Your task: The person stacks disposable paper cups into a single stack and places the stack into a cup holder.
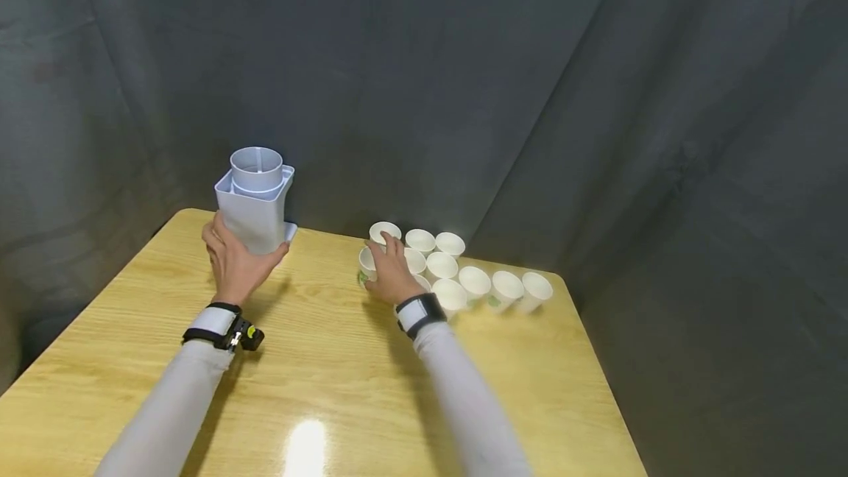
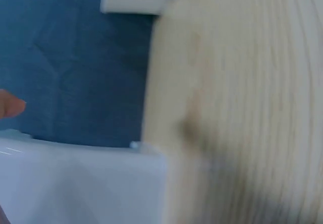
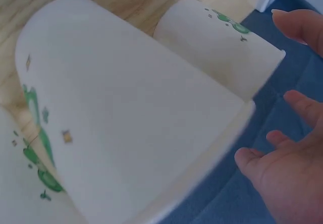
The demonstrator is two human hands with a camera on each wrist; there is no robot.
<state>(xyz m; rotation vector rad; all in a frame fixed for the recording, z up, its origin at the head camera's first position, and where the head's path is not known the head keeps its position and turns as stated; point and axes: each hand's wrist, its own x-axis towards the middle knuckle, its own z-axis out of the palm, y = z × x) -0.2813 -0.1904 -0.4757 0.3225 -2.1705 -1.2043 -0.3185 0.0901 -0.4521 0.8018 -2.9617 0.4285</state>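
Note:
My left hand (image 1: 240, 263) grips the lower part of a pale plastic box (image 1: 248, 216) with a round tube (image 1: 257, 168) on top, at the table's far left. The left wrist view catches the box's smooth side (image 2: 86, 183) and one fingertip (image 2: 10, 104). Over the left end of a group of white paper cups (image 1: 442, 266), my right hand (image 1: 395, 274) reaches with its fingers spread. From the right wrist, that hand (image 3: 287, 178) appears above the rims, holding nothing. A large cup (image 3: 121, 103) with a green print fills the near part of that view.
The cups stand close together in rows on the wooden table (image 1: 331, 359), their mouths up, with a line of several trailing right (image 1: 535, 287). Dark grey curtains (image 1: 397, 79) hang right behind the far edge and along the right side.

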